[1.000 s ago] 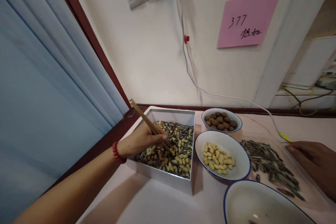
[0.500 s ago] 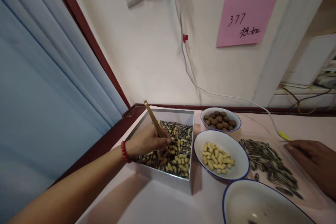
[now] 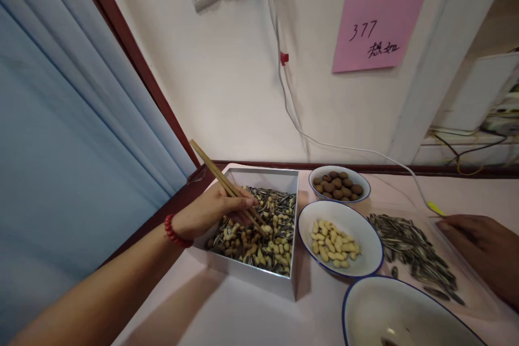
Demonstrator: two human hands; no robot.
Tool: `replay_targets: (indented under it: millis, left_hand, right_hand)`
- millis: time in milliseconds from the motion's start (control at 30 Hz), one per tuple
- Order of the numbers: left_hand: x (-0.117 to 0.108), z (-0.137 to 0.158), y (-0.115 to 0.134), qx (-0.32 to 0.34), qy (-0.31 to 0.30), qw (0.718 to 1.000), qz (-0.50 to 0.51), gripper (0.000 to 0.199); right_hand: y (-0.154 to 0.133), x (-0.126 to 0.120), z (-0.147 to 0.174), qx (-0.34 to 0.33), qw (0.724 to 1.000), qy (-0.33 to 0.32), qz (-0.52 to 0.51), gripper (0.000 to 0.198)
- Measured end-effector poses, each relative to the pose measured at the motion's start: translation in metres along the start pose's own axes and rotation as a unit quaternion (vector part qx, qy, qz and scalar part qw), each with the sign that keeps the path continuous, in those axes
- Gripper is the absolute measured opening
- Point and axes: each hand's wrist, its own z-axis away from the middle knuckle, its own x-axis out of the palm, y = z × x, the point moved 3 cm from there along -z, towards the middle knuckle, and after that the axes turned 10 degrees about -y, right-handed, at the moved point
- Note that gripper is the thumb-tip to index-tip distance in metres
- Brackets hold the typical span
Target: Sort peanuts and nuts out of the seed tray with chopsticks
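The left hand pinches chopsticks in its grip, tips down among peanuts and seeds inside the box. The box's wall stands between it and the peanut bowl. A nut bowl sits behind, a third bowl nearer. The right hand rests by the seed tray, grip unclear; a white cable reaches its fingertips.

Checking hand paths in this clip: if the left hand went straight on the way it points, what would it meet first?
Led by its chopsticks, the left hand would probably meet the peanuts in the box first; depth is unclear, so exactly which one is hard to say.
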Motion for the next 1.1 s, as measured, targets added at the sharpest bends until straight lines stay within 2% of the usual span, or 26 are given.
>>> replay_targets:
  millis: [133,233,367,467,600,800,933,1100]
  left_hand:
    - [0.009,0.003,0.024,0.068,0.004,0.997,0.044,0.026]
    - [0.030,-0.001,0.036,0.109,-0.032,0.992,0.063,0.019]
    - [0.061,-0.011,0.037,0.115,-0.108,0.987,0.023,0.017]
    - [0.069,-0.014,0.033,0.108,-0.120,0.987,-0.006,0.016]
    - [0.056,-0.011,0.030,0.123,-0.105,0.987,-0.018,0.022]
    - [0.020,0.000,0.024,0.114,-0.020,0.993,-0.024,0.023]
    - [0.010,-0.005,0.012,0.087,-0.027,0.990,-0.105,0.027]
    - [0.009,-0.022,-0.005,0.100,-0.048,0.967,-0.231,0.027]
  right_hand:
    - [-0.002,0.000,0.002,0.000,1.000,0.005,0.003,0.060]
    - [-0.004,-0.001,0.003,-0.001,1.000,0.013,0.002,0.059]
    - [-0.005,-0.001,0.002,-0.004,1.000,0.020,0.004,0.057]
    - [-0.004,-0.001,0.001,-0.006,1.000,0.021,0.008,0.057]
    - [-0.001,0.001,0.001,-0.009,1.000,0.017,0.012,0.056]
    - [0.001,0.002,0.000,-0.010,1.000,0.018,0.011,0.055]
    - [0.010,0.006,-0.003,-0.014,1.000,0.004,0.002,0.057]
    - [0.026,0.015,-0.006,-0.018,1.000,0.008,-0.008,0.060]
